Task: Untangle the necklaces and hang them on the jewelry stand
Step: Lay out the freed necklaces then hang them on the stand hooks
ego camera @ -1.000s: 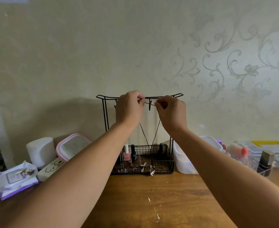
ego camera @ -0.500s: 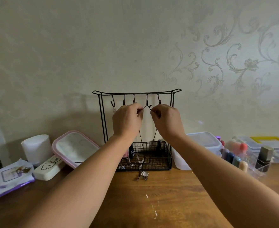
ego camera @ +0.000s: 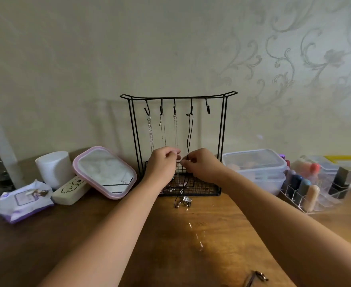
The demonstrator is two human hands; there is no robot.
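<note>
Now the black cord necklace point(ego camera: 189, 133) hangs straight down from the jewelry stand point(ego camera: 178, 98)'s fourth hook; right hand point(ego camera: 201, 166) pinches its lower run, nearer than the left hand point(ego camera: 162, 162), curled beside it, pinching a thin chain.

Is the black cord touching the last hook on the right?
Apart. The head view shows the black cord hanging from the fourth hook, while the last hook on the right hangs bare, with a clear gap between them.

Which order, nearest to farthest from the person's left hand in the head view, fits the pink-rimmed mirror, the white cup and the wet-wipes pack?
From the left hand:
1. Pink-rimmed mirror, just to its left, leaning by the stand.
2. White cup, further left, behind the mirror's edge.
3. Wet-wipes pack, farthest, at the table's left end.
</note>
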